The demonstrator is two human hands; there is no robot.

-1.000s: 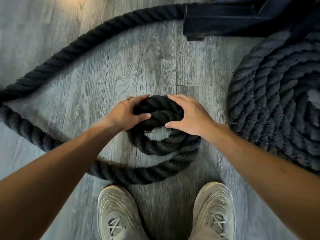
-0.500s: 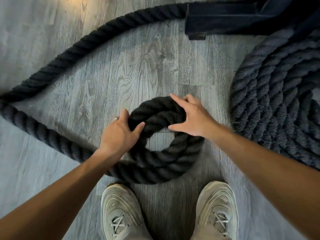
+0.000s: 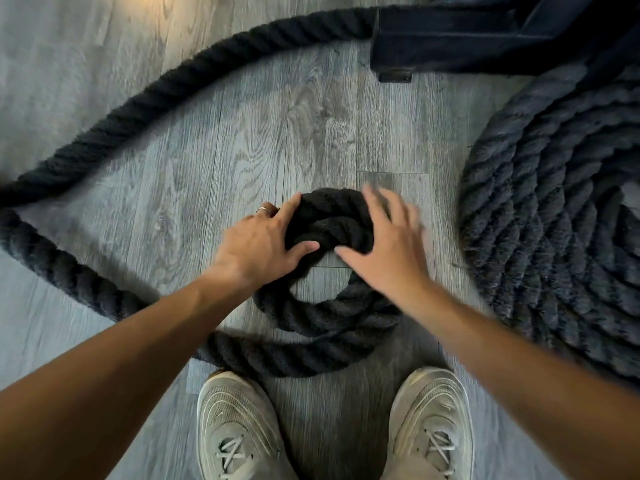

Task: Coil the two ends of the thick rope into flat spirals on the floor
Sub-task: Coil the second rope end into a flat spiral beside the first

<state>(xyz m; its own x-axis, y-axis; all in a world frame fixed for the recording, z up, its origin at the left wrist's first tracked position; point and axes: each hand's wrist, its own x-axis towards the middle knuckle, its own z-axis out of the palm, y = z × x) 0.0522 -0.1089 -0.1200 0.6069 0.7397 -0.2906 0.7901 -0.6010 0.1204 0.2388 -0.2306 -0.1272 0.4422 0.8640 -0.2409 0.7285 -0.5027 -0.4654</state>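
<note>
A thick black rope (image 3: 138,109) runs in a long loop across the grey wood floor and ends in a small loose coil (image 3: 329,313) of about two turns just ahead of my feet. My left hand (image 3: 259,244) grips the coil's far-left part, with fingers on the outer side and the thumb on the inner side. Over the coil's far-right part lies my right hand (image 3: 388,247), blurred, its fingers straight and spread. A large flat spiral (image 3: 554,220) of the same rope lies at the right.
A black equipment base (image 3: 467,36) stands at the top right, with the rope passing behind it. My two beige shoes (image 3: 239,427) (image 3: 433,420) stand just below the small coil. Bare floor shows between the long loop and the coil.
My left hand has moved from the coil's near-left side up to its far-left part. My right hand has slid along the top and is blurred with motion. The coil has turned slightly.
</note>
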